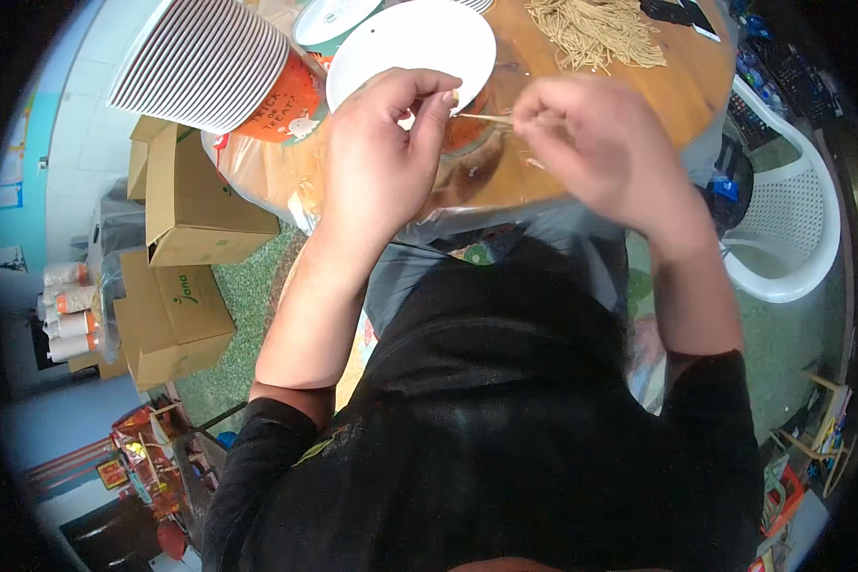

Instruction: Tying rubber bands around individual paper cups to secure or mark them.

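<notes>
Blur softens the right hand (605,143); left hand (388,133) half-hides a pale piece (455,97).

Your right hand (605,143) is blurred. Your left hand (381,143) partly covers a small piece (455,98) (too small to identify). The upper edge crops the tan strand pile (596,38) and stacked white tubs (200,62).

We can read dark lettering, set in three short lines, on the orange bucket (275,107), and one green word on the lower carton (189,300).
</notes>
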Demonstrator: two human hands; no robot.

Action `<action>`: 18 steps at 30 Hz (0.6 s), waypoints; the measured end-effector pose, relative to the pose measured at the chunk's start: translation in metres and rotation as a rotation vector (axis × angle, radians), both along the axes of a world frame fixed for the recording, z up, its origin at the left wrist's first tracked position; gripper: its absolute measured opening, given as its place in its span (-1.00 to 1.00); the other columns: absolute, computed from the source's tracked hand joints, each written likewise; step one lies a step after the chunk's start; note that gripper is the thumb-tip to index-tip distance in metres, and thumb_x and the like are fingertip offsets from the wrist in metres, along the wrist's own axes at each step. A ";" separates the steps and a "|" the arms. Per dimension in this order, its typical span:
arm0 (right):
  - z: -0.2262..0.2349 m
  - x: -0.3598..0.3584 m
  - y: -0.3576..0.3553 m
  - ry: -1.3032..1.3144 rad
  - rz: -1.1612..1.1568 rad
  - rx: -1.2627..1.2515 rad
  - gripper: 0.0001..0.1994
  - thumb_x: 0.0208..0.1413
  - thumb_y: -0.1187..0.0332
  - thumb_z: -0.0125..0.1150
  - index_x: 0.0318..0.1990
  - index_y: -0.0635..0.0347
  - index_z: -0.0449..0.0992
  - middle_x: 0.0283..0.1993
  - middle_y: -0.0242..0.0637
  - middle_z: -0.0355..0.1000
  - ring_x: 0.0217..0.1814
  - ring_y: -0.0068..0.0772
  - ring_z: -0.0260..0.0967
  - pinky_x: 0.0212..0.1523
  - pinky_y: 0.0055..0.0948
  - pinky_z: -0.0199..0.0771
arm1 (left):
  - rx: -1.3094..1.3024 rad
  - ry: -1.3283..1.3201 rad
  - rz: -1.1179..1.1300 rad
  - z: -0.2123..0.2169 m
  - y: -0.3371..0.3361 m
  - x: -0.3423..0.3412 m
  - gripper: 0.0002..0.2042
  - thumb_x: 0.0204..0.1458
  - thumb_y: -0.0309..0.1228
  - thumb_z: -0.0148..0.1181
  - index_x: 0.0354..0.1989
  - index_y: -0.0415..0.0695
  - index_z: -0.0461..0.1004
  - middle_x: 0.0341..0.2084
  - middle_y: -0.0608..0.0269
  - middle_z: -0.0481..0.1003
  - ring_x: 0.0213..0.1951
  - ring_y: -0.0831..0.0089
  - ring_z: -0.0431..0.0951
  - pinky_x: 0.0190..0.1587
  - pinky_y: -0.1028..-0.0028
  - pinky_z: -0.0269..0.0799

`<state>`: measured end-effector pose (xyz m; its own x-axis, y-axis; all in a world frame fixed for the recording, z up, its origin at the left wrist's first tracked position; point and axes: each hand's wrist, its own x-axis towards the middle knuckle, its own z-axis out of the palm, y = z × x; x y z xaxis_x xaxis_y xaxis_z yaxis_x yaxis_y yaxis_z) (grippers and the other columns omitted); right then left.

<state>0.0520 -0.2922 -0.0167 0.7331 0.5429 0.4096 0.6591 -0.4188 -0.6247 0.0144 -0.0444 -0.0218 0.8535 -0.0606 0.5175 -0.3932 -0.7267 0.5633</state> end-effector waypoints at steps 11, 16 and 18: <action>0.020 0.043 0.027 -0.449 0.016 0.040 -0.83 0.21 0.28 0.52 -0.24 0.16 0.70 -0.29 -0.10 0.64 -0.27 0.02 0.66 -0.24 -0.08 0.65 | -0.289 0.075 -0.077 0.001 -0.006 -0.002 -0.81 0.27 -0.49 0.49 0.01 -0.21 0.74 -0.22 0.13 0.78 -0.19 0.36 0.78 -0.05 0.36 0.67; 0.031 0.029 0.027 -0.474 0.043 0.095 -0.83 0.20 0.30 0.52 -0.23 0.20 0.70 -0.27 -0.14 0.63 -0.30 -0.06 0.65 -0.29 -0.10 0.61 | -0.270 0.057 -0.093 0.000 0.003 0.001 -0.76 0.27 -0.47 0.51 0.07 -0.22 0.74 -0.22 0.17 0.80 -0.17 0.47 0.77 -0.02 0.40 0.68; 0.016 0.038 0.027 -0.395 0.000 0.080 -0.84 0.28 0.29 0.48 -0.16 0.18 0.73 -0.26 -0.19 0.65 -0.29 -0.16 0.66 -0.26 -0.20 0.61 | -0.336 0.045 -0.096 0.000 0.003 0.002 -0.74 0.26 -0.46 0.52 0.10 -0.21 0.74 -0.21 0.17 0.80 -0.17 0.48 0.77 -0.02 0.41 0.67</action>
<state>0.0898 -0.2652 -0.0004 0.5104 0.4979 0.7011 0.8553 -0.3788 -0.3536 0.0165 -0.0414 -0.0217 0.8748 0.0257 0.4838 -0.4196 -0.4591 0.7831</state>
